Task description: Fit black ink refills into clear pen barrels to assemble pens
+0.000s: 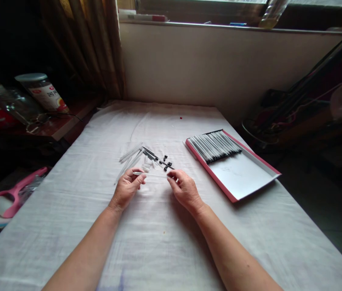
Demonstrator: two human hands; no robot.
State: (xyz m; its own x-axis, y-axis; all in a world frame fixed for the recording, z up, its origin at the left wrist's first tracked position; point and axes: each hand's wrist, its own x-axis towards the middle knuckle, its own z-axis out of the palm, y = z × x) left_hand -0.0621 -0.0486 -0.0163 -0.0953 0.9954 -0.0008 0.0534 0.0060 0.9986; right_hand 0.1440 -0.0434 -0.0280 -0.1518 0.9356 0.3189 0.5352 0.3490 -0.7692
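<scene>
A clear pen barrel (154,174) lies level between my hands. Its left end is pinched by my left hand (128,184), fingers closed. At its right end, my right hand (184,188) also pinches with thumb and fingers; whether a small part sits in that grip is hidden. Just beyond are loose pen parts: clear barrels (130,152), black ink refills (150,153), whitish caps (147,165) and small black plugs (168,164). To the right, a shallow pink-edged box (234,194) holds a row of pens with black ends (215,146).
A white cloth (146,250) covers the table. Jars (41,91) stand on a dark wooden shelf (64,128) at the left. Below it is a pink-handled object (19,190). The wall (219,68) and a curtain (94,48) border the table's far side.
</scene>
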